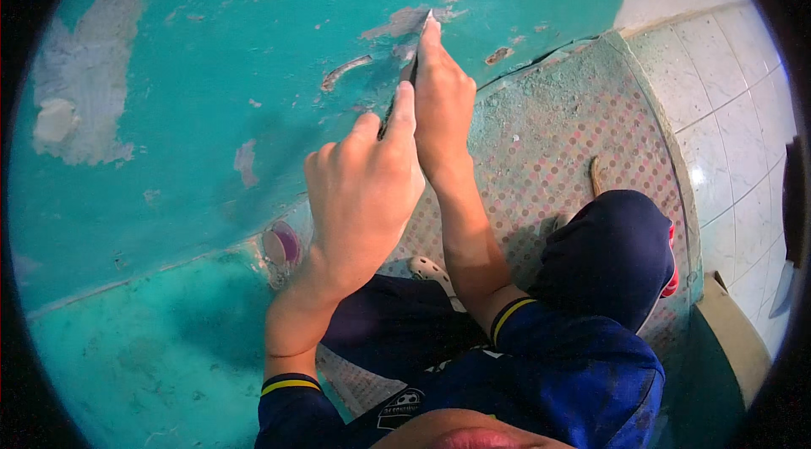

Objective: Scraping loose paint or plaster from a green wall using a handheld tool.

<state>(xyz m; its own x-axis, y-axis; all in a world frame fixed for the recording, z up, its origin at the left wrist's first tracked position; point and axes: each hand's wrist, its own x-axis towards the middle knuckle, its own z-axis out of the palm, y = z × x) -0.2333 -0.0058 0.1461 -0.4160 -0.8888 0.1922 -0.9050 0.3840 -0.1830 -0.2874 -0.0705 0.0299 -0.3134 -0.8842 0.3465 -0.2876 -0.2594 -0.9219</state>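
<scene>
Both of my hands are on a thin hand scraper (414,70), seen nearly edge-on against a turquoise painted wall (253,69). My left hand (367,176) wraps the lower part, its index finger stretched along the tool. Farther up, my right hand (443,94) grips it with a fingertip close to the narrow tip. That tip lies over a grey scraped patch (396,23) in the paint. The fingers hide much of the tool, so its full shape cannot be told. Whitish dust coats some fingertips.
Paint crumbs lie along the wall's foot on a dotted floor covering (570,126). A purple-edged roll (283,244) sits at the wall's base. A brown stick-like handle (595,175) is beside my bent knee (608,252). White tiles (722,113) extend at the right.
</scene>
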